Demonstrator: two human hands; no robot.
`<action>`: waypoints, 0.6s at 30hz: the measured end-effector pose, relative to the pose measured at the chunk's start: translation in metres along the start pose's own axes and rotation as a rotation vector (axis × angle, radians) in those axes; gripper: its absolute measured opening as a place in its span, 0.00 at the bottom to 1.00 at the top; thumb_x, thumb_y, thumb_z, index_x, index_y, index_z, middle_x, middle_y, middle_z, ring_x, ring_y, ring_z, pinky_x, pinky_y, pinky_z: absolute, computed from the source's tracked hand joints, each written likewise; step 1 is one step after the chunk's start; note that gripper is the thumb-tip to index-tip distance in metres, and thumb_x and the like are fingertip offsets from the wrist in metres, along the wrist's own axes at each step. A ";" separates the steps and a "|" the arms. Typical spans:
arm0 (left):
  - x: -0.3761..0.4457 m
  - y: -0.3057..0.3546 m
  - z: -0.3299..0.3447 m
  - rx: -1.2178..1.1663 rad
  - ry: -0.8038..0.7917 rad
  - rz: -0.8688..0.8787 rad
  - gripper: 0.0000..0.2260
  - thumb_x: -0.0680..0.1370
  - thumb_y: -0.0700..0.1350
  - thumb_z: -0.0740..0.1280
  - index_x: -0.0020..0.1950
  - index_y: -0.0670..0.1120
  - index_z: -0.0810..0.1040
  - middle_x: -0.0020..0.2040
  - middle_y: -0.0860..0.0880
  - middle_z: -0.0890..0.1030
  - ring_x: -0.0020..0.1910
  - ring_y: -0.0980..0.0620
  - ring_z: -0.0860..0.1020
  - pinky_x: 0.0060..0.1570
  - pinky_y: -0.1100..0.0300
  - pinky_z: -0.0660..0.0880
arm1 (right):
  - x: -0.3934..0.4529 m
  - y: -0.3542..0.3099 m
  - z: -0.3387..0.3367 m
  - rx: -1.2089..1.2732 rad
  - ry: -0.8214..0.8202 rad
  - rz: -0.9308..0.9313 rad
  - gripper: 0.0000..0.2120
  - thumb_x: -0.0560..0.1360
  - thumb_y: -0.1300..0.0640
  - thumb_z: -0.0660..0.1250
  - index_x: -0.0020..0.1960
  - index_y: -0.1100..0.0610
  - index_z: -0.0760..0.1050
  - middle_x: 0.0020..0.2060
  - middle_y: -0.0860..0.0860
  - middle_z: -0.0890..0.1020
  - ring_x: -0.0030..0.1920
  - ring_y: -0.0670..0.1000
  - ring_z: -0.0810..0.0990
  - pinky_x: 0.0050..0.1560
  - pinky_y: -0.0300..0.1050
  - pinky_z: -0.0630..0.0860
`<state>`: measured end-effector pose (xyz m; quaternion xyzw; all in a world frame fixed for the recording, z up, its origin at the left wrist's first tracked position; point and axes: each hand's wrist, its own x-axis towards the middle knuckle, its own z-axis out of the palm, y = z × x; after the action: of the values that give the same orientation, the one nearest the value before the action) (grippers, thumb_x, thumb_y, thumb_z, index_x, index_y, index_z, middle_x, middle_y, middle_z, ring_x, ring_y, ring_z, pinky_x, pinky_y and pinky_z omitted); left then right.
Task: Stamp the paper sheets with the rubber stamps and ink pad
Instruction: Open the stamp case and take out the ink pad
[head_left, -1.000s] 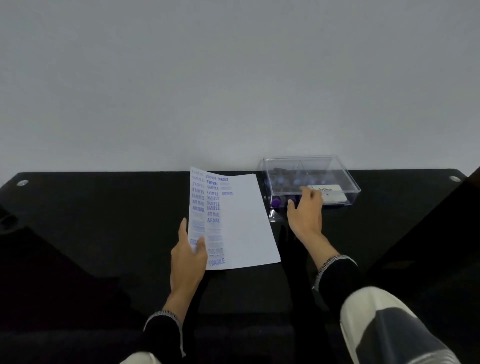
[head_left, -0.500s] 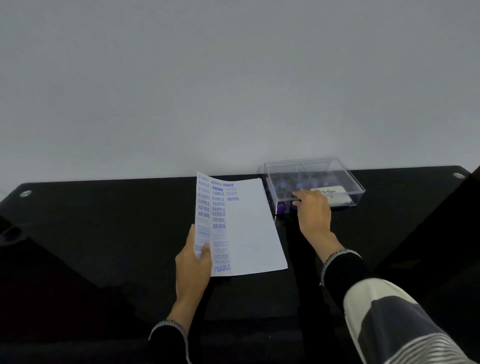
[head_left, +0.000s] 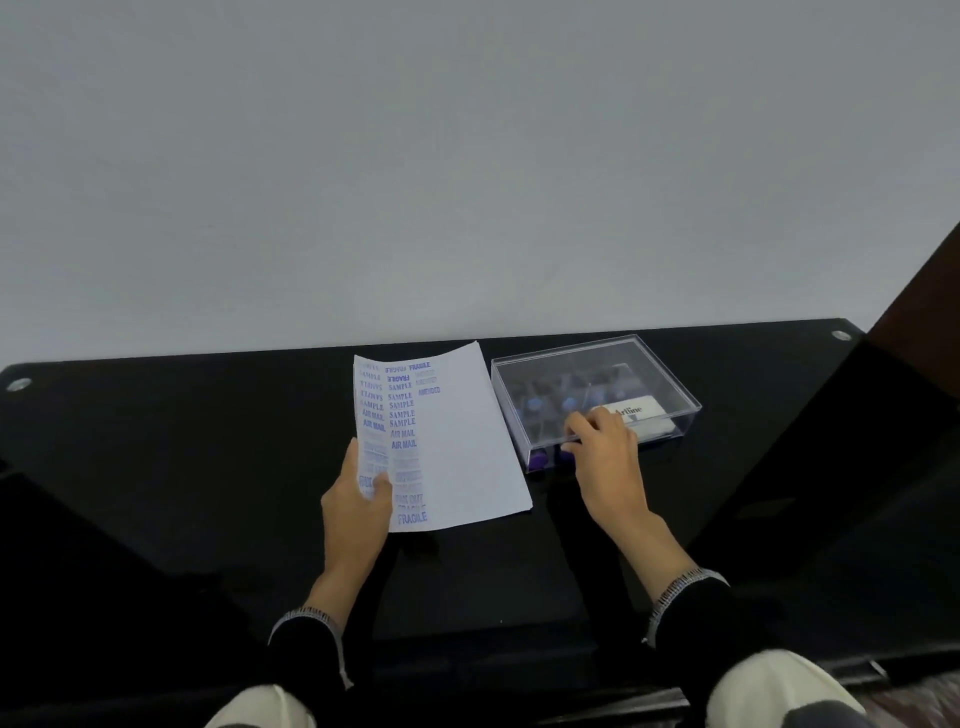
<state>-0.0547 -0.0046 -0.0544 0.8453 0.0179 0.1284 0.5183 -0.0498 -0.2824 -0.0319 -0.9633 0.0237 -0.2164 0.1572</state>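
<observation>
Spanning the frame, your glossy black table (head_left: 156, 467) meets a plain grey wall (head_left: 467, 156), your left hand (head_left: 356, 506) pinching the stamped sheet (head_left: 457, 441), right hand (head_left: 605, 447) fingers curled on the clear stamp box (head_left: 670, 387).

You face a glossy black table (head_left: 156, 467) against a plain grey wall (head_left: 467, 156); round metal fittings (head_left: 19, 385) sit at its far corners; a dark brown panel (head_left: 930, 291) stands at right.

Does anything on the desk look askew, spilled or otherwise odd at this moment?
Mostly tidy. The paper sheet lies slightly skewed, its left edge lifted by the left hand, and some stamped words near the top left read upside down. The right hand rests at the clear box. No spilled ink shows.
</observation>
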 end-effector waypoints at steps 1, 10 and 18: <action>-0.001 0.000 -0.001 0.009 -0.006 0.001 0.14 0.80 0.40 0.61 0.64 0.54 0.72 0.52 0.61 0.80 0.50 0.61 0.81 0.39 0.71 0.76 | -0.006 -0.001 -0.002 0.015 0.008 0.000 0.12 0.70 0.70 0.70 0.45 0.56 0.72 0.43 0.49 0.71 0.45 0.50 0.67 0.47 0.43 0.62; -0.016 -0.005 -0.023 0.387 0.006 -0.017 0.16 0.79 0.46 0.62 0.67 0.54 0.67 0.48 0.58 0.78 0.37 0.58 0.76 0.30 0.63 0.70 | -0.050 -0.005 -0.010 0.107 0.085 -0.051 0.13 0.68 0.73 0.70 0.46 0.58 0.76 0.44 0.52 0.75 0.46 0.53 0.72 0.49 0.44 0.65; -0.017 -0.004 -0.022 0.861 0.068 -0.104 0.18 0.75 0.48 0.66 0.63 0.43 0.72 0.61 0.44 0.71 0.54 0.43 0.71 0.51 0.50 0.69 | -0.031 -0.013 -0.022 0.306 0.156 0.018 0.21 0.67 0.78 0.67 0.45 0.53 0.79 0.44 0.47 0.76 0.47 0.56 0.75 0.48 0.45 0.68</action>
<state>-0.0756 0.0135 -0.0517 0.9776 0.1295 0.1106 0.1233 -0.0878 -0.2734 -0.0216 -0.9081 0.0111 -0.2903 0.3016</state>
